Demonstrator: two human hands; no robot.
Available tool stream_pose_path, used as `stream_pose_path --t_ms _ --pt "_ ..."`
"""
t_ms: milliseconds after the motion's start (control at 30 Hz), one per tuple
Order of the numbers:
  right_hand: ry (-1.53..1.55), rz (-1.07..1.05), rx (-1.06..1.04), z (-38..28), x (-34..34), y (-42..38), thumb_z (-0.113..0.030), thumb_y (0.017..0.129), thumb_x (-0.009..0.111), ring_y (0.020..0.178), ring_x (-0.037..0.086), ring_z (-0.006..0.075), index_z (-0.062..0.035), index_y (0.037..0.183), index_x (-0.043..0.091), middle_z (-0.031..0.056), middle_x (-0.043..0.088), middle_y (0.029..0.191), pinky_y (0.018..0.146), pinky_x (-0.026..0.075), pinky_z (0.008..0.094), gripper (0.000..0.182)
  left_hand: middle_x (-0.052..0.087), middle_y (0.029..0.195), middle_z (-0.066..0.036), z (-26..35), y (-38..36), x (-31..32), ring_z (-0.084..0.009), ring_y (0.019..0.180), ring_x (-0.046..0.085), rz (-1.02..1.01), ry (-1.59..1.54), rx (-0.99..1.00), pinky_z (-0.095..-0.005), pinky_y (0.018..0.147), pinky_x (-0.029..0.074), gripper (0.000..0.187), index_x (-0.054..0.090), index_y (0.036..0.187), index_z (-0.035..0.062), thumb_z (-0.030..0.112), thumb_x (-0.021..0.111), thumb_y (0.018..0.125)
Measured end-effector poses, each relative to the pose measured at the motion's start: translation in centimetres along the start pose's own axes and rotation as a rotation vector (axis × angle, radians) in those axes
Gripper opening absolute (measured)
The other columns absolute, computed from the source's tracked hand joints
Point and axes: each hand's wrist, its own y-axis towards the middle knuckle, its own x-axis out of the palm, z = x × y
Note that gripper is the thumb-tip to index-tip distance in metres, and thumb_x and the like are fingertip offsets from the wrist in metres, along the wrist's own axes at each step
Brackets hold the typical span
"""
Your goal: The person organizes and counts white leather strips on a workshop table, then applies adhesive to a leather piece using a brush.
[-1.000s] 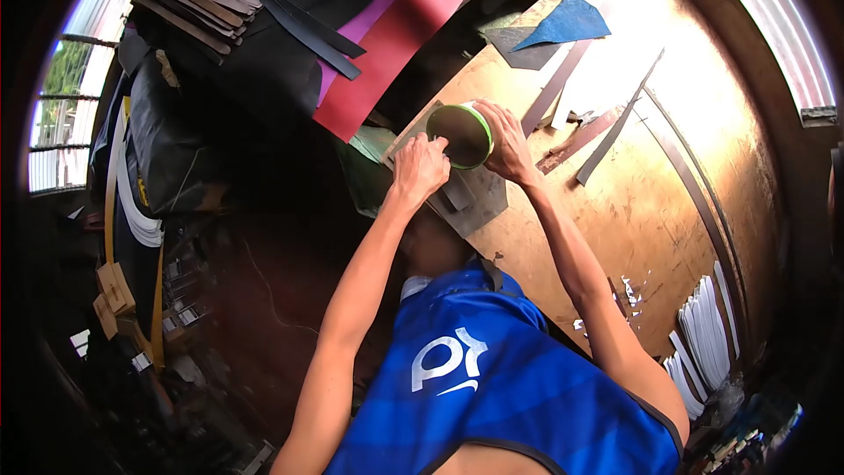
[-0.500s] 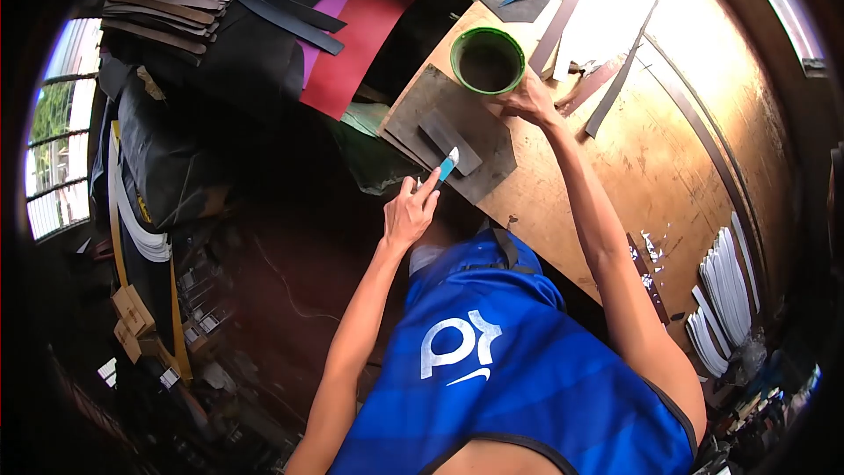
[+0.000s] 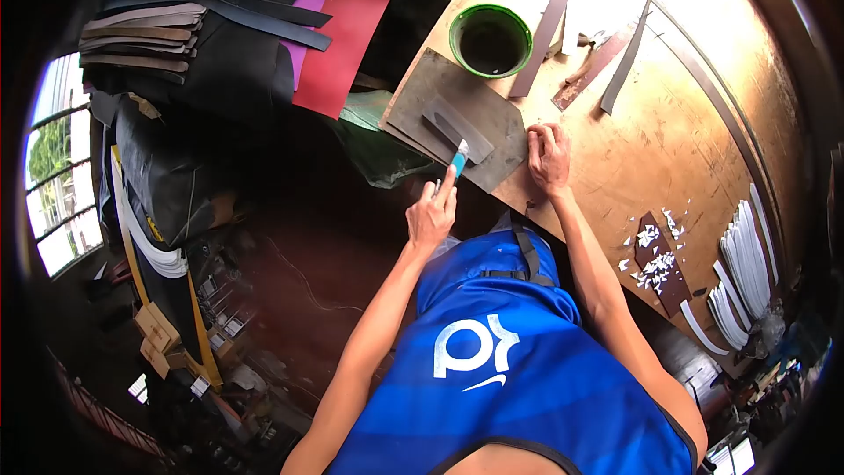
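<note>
My left hand (image 3: 431,218) is closed around a knife (image 3: 460,160) with a blue handle, just past the table's edge. The knife's tip reaches a small grey block (image 3: 457,130) lying on a dark flat sheet (image 3: 440,88). To the right of that sheet, my right hand (image 3: 549,158) rests on the wooden table (image 3: 615,158) with its fingers curled; whether anything is under them is hidden. A green-rimmed bowl (image 3: 491,41) with dark contents stands on the table beyond the sheet.
Leather strips (image 3: 549,26) lie at the back. At the right are a brown piece with white scraps (image 3: 655,255) and a bundle of white strips (image 3: 740,251). Red material (image 3: 352,26) and stacked strips (image 3: 141,35) are at upper left.
My right hand has let go of the green-rimmed bowl and moved back toward me onto the table. The view has shifted slightly; my left hand still holds the knife.
</note>
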Motion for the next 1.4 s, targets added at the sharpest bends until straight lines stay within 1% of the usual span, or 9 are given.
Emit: stream_pose_path --t_ms 233,300,433,567,767,867,1000,1167,1400 --pt "-0.038 0.043 -0.006 0.0 0.1 0.0 -0.009 0.087 0.061 0.089 0.055 0.0303 -0.0076 0.091 0.063 0.0097 0.058 0.092 0.083 0.041 0.0399 0.005 0.052 0.079 -0.013 -0.5 1.4 0.2 -0.0345 0.059 0.058 0.038 0.011 -0.090 -0.0454 0.052 0.048 0.048 0.051 0.140 0.0257 0.026 0.061 0.093" --pt "-0.071 0.029 -0.006 -0.2 0.1 -0.1 -0.009 0.087 0.061 0.089 0.055 0.0304 -0.0078 0.092 0.063 0.0099 0.058 0.091 0.083 0.041 0.0399 0.005 0.051 0.077 -0.013 1.1 -1.0 0.3 -0.0345 0.059 0.057 -0.127 -0.010 -0.147 -0.0448 0.054 0.049 0.048 0.052 0.139 0.0251 0.026 0.061 0.092" --pt "-0.065 0.019 0.017 -0.3 0.0 -0.2 -0.009 0.087 0.060 0.089 0.055 0.0297 -0.0084 0.091 0.062 0.0090 0.057 0.091 0.083 0.041 0.0402 0.005 0.054 0.080 -0.014 -0.8 5.8 -2.0 -0.0365 0.061 0.058 0.049 0.037 -0.167 -0.0470 0.052 0.047 0.043 0.052 0.138 0.0222 0.023 0.056 0.095" --pt "-0.058 0.046 -0.006 -0.4 0.1 0.1 -0.008 0.085 0.062 0.088 0.055 0.0302 -0.0083 0.091 0.061 0.0092 0.057 0.091 0.082 0.041 0.0405 0.007 0.053 0.078 -0.013 0.7 -0.9 1.0 -0.0366 0.057 0.060 -0.023 -0.034 -0.114 -0.0457 0.050 0.050 0.048 0.053 0.138 0.0261 0.024 0.062 0.091" --pt "-0.100 -0.014 0.041 -0.7 -0.2 -0.3 -0.007 0.081 0.065 0.087 0.056 0.0287 -0.0087 0.091 0.060 0.0075 0.058 0.089 0.081 0.041 0.0392 0.011 0.052 0.076 -0.013 -0.8 5.1 -0.8 -0.0352 0.058 0.059 0.089 0.057 -0.157 -0.0452 0.052 0.049 0.047 0.052 0.139 0.0243 0.026 0.060 0.093" --pt "-0.068 0.037 0.000 0.0 0.6 0.0 -0.006 0.080 0.066 0.085 0.056 0.0285 -0.0086 0.090 0.060 0.0075 0.057 0.087 0.079 0.041 0.0397 0.012 0.052 0.075 -0.012 1.1 -1.1 1.4 -0.0350 0.054 0.057 0.014 -0.039 -0.100 -0.0441 0.050 0.050 0.049 0.053 0.139 0.0249 0.025 0.063 0.091" --pt "-0.104 0.010 0.032 -0.7 0.0 0.1 -0.005 0.079 0.066 0.085 0.056 0.0281 -0.0087 0.091 0.060 0.0080 0.057 0.086 0.080 0.041 0.0394 0.013 0.054 0.079 -0.017 -0.3 4.7 -0.2 -0.0366 0.060 0.058 0.072 0.024 -0.179 -0.0459 0.050 0.046 0.043 0.054 0.138 0.0198 0.023 0.058 0.094" --pt "-0.093 0.029 -0.008 -0.2 0.4 0.6 -0.005 0.079 0.066 0.085 0.056 0.0279 -0.0083 0.091 0.060 0.0078 0.057 0.086 0.080 0.041 0.0393 0.013 0.054 0.079 -0.013 1.4 -1.4 1.6 -0.0347 0.060 0.059 -0.040 -0.043 -0.144 -0.0458 0.053 0.049 0.049 0.052 0.140 0.0228 0.024 0.062 0.092" --pt "-0.098 0.006 0.013 -0.2 0.3 0.3 -0.006 0.079 0.066 0.086 0.056 0.0280 -0.0089 0.091 0.060 0.0075 0.057 0.087 0.080 0.041 0.0392 0.014 0.054 0.079 -0.015 0.7 2.1 0.6 -0.0353 0.061 0.059 0.052 0.006 -0.158 -0.0442 0.053 0.048 0.048 0.049 0.141 0.0210 0.024 0.059 0.094"
